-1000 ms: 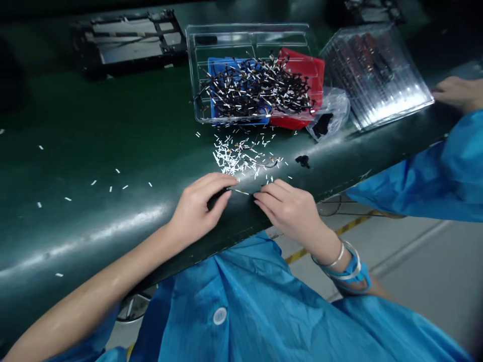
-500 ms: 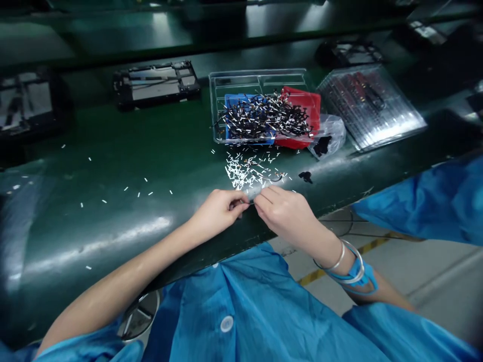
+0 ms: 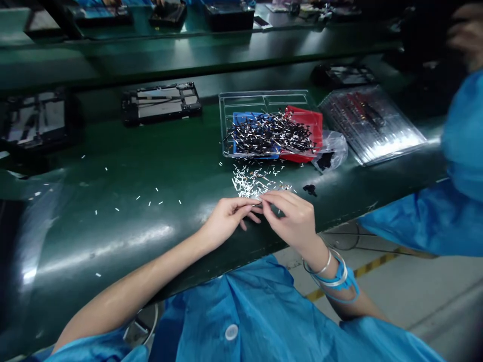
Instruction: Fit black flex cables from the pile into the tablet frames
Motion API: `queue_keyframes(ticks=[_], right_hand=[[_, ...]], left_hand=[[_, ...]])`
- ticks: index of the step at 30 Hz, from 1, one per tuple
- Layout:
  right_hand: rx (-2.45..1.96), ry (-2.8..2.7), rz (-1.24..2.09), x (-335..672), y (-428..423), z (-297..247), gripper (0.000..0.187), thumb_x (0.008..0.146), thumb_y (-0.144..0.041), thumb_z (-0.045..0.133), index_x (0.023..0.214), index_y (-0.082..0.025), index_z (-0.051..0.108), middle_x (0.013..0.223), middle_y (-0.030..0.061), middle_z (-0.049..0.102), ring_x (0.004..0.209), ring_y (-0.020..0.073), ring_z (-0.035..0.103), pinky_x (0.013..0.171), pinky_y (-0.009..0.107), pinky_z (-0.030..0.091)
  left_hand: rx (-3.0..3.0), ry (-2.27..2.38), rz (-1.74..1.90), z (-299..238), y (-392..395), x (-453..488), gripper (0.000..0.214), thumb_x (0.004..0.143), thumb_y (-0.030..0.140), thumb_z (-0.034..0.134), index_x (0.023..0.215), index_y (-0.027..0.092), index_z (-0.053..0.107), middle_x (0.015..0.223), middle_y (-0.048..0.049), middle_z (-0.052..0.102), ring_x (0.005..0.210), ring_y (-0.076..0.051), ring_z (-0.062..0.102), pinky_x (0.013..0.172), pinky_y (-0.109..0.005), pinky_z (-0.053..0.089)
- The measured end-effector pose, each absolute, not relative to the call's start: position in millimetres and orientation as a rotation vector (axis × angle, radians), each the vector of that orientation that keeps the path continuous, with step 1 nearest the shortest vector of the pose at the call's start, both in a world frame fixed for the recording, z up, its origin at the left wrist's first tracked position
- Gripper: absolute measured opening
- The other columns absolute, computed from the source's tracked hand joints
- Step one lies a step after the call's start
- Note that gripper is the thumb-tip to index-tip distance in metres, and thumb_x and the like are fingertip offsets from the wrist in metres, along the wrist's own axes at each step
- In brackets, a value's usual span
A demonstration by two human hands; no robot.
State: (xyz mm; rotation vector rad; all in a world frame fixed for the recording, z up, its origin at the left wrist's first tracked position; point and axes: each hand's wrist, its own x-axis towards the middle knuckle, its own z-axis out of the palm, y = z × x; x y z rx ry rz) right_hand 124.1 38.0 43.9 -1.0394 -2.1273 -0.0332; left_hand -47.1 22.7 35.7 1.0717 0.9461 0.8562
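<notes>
My left hand [image 3: 228, 219] and my right hand [image 3: 293, 217] meet fingertip to fingertip at the near edge of a dark green bench [image 3: 113, 221]. Both pinch one thin small part between them; it is too small to make out. Just beyond the fingers lies a scatter of small white bits [image 3: 251, 181]. Farther back, a clear plastic tray [image 3: 241, 100] holds a blue bin [image 3: 239, 120] and a red bin [image 3: 311, 123] under a heap of thin black parts with white tips [image 3: 269, 133].
A clear bag [image 3: 332, 148] and a clear ribbed tray [image 3: 372, 123] lie right of the bins. Black device frames [image 3: 160, 103] sit further back. A person's blue sleeve [image 3: 445, 211] and blurred hand [image 3: 468, 35] are at the right. White bits dot the bench left.
The view tilted up, showing more of the bench behind. My hands came together from a small gap and now pinch the part between their fingertips. The neighbour's hand left the ribbed tray.
</notes>
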Motion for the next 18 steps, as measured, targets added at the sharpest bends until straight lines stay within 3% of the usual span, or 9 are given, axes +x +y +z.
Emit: queue_keyframes(ticks=[4, 7, 10, 15, 18], right_hand=[[-1.226, -2.054, -0.215, 129.6, 50.6, 37.9, 0.023, 0.085, -0.010, 0.051, 0.092, -0.017, 0.072, 0.074, 0.0049, 0.074, 0.065, 0.0162, 0.067, 0.060, 0.029, 0.053], [-1.193, -2.022, -0.121, 123.2, 46.2, 40.5, 0.026, 0.085, -0.009, 0.051, 0.097, -0.019, 0.072, 0.087, 0.0064, 0.075, 0.077, 0.0181, 0.068, 0.069, 0.032, 0.054], [-1.053, -2.082, -0.003, 111.3, 35.2, 45.6, 0.019, 0.085, -0.013, 0.056, 0.089, -0.020, 0.073, 0.086, 0.0061, 0.074, 0.079, 0.0181, 0.066, 0.071, 0.033, 0.055], [-1.038, -2.133, 0.035, 102.2, 29.9, 49.6, 0.015, 0.085, -0.014, 0.058, 0.080, -0.020, 0.070, 0.080, 0.0036, 0.073, 0.075, 0.0170, 0.063, 0.066, 0.030, 0.053], [-1.043, -2.138, 0.051, 104.8, 33.1, 47.7, 0.013, 0.083, -0.013, 0.058, 0.076, -0.019, 0.068, 0.077, 0.0029, 0.073, 0.072, 0.0167, 0.062, 0.064, 0.029, 0.051]], left_hand=[[0.891, 0.884, 0.896, 32.4, 23.8, -49.0, 0.040, 0.087, 0.026, 0.057, 0.122, 0.008, 0.057, 0.108, -0.0187, 0.070, 0.088, -0.022, 0.071, 0.062, -0.026, 0.056], [0.825, 0.838, 0.957, 30.9, 23.7, -49.5, 0.056, 0.085, 0.034, 0.062, 0.132, 0.009, 0.044, 0.108, -0.0190, 0.070, 0.091, -0.024, 0.071, 0.068, -0.028, 0.057], [0.862, 0.841, 0.982, 31.6, 22.4, -48.0, 0.062, 0.085, 0.037, 0.062, 0.136, 0.010, 0.039, 0.106, -0.0158, 0.070, 0.090, -0.022, 0.070, 0.070, -0.028, 0.057], [1.097, 0.853, 0.952, 37.1, 19.7, -47.5, 0.054, 0.092, 0.022, 0.045, 0.144, 0.015, 0.033, 0.116, -0.0125, 0.066, 0.090, -0.017, 0.067, 0.078, -0.029, 0.058], [1.293, 0.893, 0.910, 38.7, 19.0, -50.0, 0.056, 0.092, 0.015, 0.038, 0.148, 0.017, 0.030, 0.111, -0.0104, 0.068, 0.084, -0.015, 0.066, 0.079, -0.031, 0.057]])
